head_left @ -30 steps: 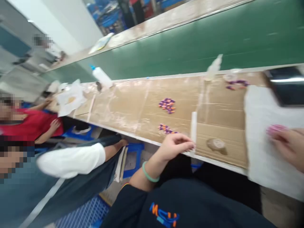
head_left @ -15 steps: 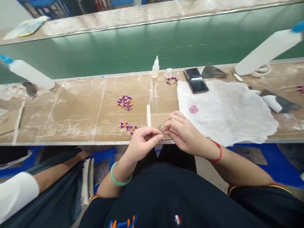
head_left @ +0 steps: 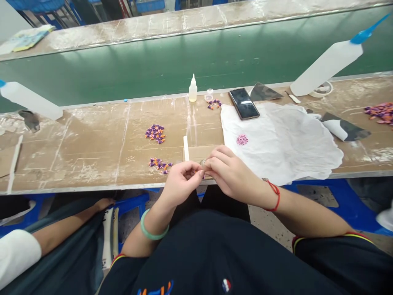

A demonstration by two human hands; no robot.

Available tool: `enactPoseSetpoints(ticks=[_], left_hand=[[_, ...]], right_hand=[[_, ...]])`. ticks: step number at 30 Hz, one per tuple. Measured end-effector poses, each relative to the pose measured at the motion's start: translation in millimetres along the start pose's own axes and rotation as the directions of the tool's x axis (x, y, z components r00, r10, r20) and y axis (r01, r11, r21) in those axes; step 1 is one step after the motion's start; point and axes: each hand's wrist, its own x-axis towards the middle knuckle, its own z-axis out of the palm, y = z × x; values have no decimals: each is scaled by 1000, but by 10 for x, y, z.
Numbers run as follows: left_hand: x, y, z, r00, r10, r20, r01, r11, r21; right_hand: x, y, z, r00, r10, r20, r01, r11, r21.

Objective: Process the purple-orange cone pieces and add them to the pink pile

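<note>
At the table's near edge my left hand is closed in a pinch, thumb against forefinger, on something tiny that I cannot make out. Its fingertips meet those of my right hand, which is also pinched; what it grips is mostly hidden by the fingers. Left of the hands lie two small heaps of purple and orange pieces, a nearer heap and a farther heap. A white strip lies just beyond my left hand. Small pink bits rest on a white cloth to the right.
A small dropper bottle, a clear cup and a phone stand or lie along the back. Large white bottles lean at both sides. Right of the cloth is a bigger pile. A co-worker's arm is at left.
The view has shifted a little to the right, so things appear farther left. Both hands stay together in nearly the same pinch.
</note>
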Motion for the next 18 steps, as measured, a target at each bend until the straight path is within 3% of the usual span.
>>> enactPoseSetpoints(ticks=[10,18], left_hand=[[-47,-114,71,992,-58,-112,31,973,-228],[-86,-17,87,989,-18,-150,5,996,-87]], right_hand=[[-22,-76,14,976,196,-95,-166,953,254],[-11,-104,30,971,191,-144,-160,966,203]])
